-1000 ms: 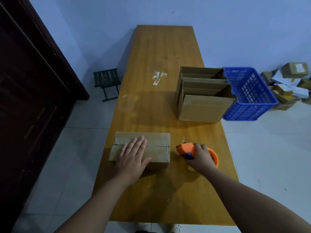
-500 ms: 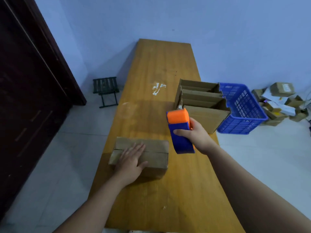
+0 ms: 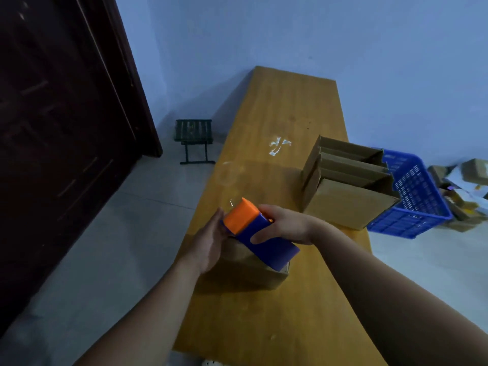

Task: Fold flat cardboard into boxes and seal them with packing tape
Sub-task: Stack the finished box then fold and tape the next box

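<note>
A folded cardboard box (image 3: 248,270) lies on the wooden table (image 3: 285,122) near its left edge, mostly hidden by my hands. My right hand (image 3: 284,225) grips a blue and orange tape dispenser (image 3: 257,233) held over the box top. My left hand (image 3: 208,244) is at the box's left end, fingers straight, with its fingertips touching the dispenser's orange front. A stack of open, upright cardboard boxes (image 3: 346,186) stands at the table's right edge.
A blue plastic basket (image 3: 417,196) sits on the floor right of the table, with a heap of parcels (image 3: 464,180) beyond it. A small dark stool (image 3: 194,140) stands left of the table by a dark door (image 3: 58,128).
My right hand lifted the tape dispenser from the table and brought it left over the box. My left hand slid from the box top to its left end. The camera tilted and shifted left.
</note>
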Tool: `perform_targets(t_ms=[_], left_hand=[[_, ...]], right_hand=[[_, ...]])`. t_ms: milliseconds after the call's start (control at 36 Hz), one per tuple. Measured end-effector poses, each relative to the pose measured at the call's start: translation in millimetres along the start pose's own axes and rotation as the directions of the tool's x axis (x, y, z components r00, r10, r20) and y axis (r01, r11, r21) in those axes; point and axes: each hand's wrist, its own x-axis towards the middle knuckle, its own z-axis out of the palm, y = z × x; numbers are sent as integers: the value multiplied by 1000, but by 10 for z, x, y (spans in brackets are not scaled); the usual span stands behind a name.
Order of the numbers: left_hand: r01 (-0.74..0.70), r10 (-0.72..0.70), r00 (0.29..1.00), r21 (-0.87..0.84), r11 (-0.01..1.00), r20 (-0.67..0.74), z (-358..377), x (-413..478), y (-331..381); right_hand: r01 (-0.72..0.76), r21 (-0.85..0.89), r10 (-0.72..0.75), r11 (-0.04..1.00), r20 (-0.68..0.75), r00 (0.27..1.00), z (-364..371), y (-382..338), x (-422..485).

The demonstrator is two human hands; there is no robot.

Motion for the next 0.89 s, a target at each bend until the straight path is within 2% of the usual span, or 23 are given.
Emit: perform_targets(t_ms=[111, 306, 444, 611, 889], left_hand=[[9, -8, 1000, -114, 993, 8, -64, 15, 84], [33, -40, 992, -60, 998, -116, -103, 33, 247], [109, -117, 977, -54, 993, -177, -107, 22, 306], [276, -271, 954, 21, 961, -132, -128, -42, 404], [407, -365, 904, 183, 895, -223, -188, -32, 608]], right_hand=[[-18, -93, 20, 996, 25, 999, 22, -58, 76], [-21, -161, 23, 987, 11, 1000, 14, -125, 159], [-26, -173, 28, 985, 10, 1000, -7, -139, 184], [-25, -202, 29, 979, 18, 999, -8, -142, 216], [-22, -229, 25, 973, 13, 1000, 1, -147, 242]])
